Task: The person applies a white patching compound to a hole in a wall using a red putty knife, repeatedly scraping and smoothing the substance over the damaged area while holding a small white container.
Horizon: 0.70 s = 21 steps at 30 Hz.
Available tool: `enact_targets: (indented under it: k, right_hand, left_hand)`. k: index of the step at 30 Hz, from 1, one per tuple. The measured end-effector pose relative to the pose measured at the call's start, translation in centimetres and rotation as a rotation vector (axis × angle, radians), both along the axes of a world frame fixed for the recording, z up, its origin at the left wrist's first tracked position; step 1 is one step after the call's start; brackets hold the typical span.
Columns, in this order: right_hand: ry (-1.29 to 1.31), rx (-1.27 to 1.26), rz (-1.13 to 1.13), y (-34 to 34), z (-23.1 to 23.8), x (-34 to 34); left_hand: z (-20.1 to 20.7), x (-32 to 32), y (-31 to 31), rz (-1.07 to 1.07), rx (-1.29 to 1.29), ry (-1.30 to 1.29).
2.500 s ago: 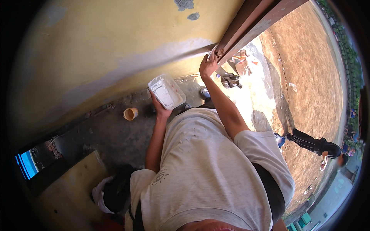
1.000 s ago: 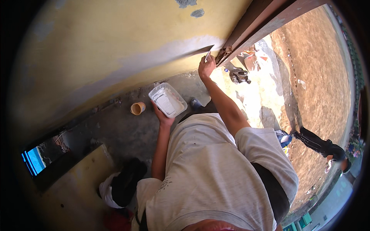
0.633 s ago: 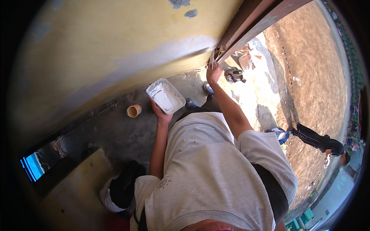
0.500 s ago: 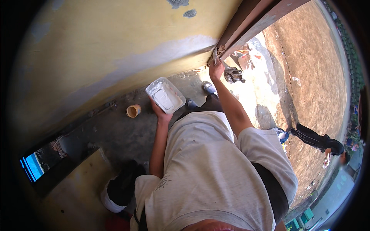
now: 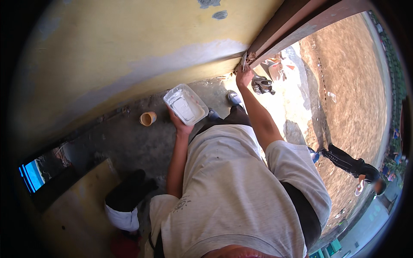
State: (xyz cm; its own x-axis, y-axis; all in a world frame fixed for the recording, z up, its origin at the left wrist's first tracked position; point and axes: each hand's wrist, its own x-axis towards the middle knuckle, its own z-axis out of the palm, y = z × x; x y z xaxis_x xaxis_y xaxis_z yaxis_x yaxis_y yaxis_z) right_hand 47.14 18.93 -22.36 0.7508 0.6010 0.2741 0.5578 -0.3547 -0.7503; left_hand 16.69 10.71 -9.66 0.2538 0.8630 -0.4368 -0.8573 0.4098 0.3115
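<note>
Presently, left hand (image 5: 180,125) grips a white putty tray (image 5: 186,104); right hand (image 5: 244,77) presses a scraper (image 5: 243,61) at the wall (image 5: 129,51) corner, one o'clock. Grey band filled; patches above remain.

Outdoor building site, patched yellow wall (image 5: 129,56), concrete floor (image 5: 116,142), bare dirt ground (image 5: 344,86) beyond

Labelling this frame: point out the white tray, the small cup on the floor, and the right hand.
white tray (image 5: 186,104), head view, on the white paste inside it.
small cup (image 5: 148,118), head view, on its open rim.
right hand (image 5: 244,77), head view, on the back of the hand.
</note>
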Motion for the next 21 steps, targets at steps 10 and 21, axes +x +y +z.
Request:
enact_targets:
  k: [10,21]
  right_hand:
    - [0.041,0.002,0.018,3.7,0.5,-3.6]
    - [0.112,-0.035,0.411,-2.5,4.2,-5.8]
  left_hand:
    - [-1.1,-0.6,-0.2,0.03,-0.066,-0.001]
    - [0.2,-0.1,-0.3,0.008,-0.002,-0.004]
